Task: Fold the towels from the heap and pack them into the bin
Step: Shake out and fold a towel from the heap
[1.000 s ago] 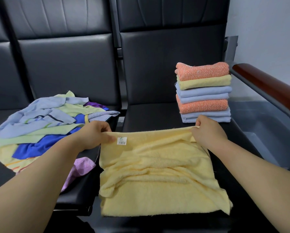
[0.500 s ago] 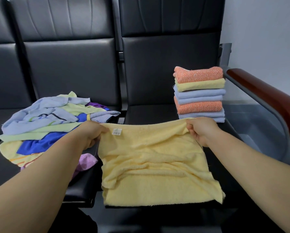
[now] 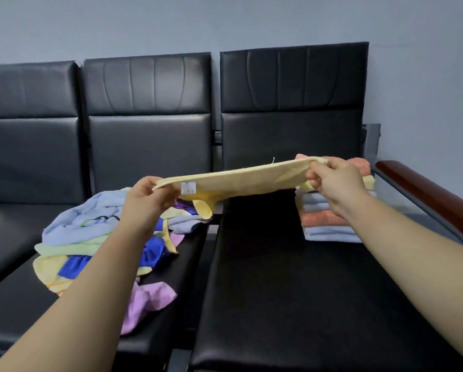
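We pinch yellow towel (image 3: pixel 241 181) at both corners, left hand (image 3: pixel 147 196) and right hand (image 3: pixel 332 181) each gripping edge; cloth stretched taut in air just left of folded stack (image 3: pixel 329 224), likely to shake out wrinkles before folding. Heap (image 3: pixel 90 232) waits farther left of stack.

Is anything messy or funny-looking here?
Yes. The yellow towel, pinched by the left hand and right hand, has one corner drooping loose, and a pink towel trails from the heap toward the seat edge.

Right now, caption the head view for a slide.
The left hand and right hand pinch a yellow towel taut above the black seat, heap left, folded stack right.
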`<state>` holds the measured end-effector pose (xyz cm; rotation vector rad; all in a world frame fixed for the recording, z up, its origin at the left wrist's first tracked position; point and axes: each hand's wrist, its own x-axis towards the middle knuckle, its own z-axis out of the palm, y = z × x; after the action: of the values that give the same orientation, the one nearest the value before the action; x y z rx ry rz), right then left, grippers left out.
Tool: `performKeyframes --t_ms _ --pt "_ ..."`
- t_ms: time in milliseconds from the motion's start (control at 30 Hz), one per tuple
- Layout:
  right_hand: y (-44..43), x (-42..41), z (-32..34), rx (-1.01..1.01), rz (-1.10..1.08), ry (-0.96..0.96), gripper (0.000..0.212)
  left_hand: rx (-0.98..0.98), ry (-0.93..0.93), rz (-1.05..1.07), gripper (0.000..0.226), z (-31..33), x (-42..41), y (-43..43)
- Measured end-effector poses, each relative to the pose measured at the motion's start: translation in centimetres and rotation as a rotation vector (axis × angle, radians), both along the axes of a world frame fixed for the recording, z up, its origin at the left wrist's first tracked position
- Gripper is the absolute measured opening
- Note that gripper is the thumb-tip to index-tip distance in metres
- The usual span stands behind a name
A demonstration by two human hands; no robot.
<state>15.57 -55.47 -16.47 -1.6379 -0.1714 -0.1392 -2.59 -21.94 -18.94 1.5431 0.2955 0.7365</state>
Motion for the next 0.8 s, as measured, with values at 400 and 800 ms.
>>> performKeyframes --t_ms 400,800 --pt "-4.8 -6.1 -10.5 -0.799 0.299 0.152 0.018 0.665 0.753 -0.182 0.006 -7.7 -2.5 -0.3" --pt "-4.9 -7.9 -8.6 -0.710 0.301 0.284 0.028 0.549 0.746 -0.169 0.018 -6.5 -3.4 -1.7"
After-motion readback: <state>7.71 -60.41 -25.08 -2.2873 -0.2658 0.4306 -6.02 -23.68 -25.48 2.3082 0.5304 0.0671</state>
